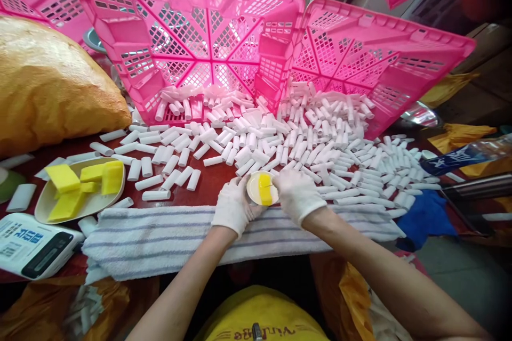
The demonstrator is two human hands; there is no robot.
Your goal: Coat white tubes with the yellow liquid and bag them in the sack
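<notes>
My left hand (231,208), in a white glove, is wrapped round a small round white dish (252,187) above the near edge of the table. A yellow sponge piece (264,189) with a line across it lies in the dish. My right hand (298,194), gloved too, is closed at the dish's right rim, its fingertips by the sponge; what they pinch is hidden. Beneath both hands a striped towel (160,245) is spread. Just beyond them lie many short white tubes (252,141), heaped loosely.
Two pink crates (210,58) (344,58) lie tipped toward me behind the tubes. On the left are an oval dish (112,198) with yellow sponge blocks (64,178), a white scale (36,245) and a bulging orange sack (52,85). A blue cloth (426,218) hangs at right.
</notes>
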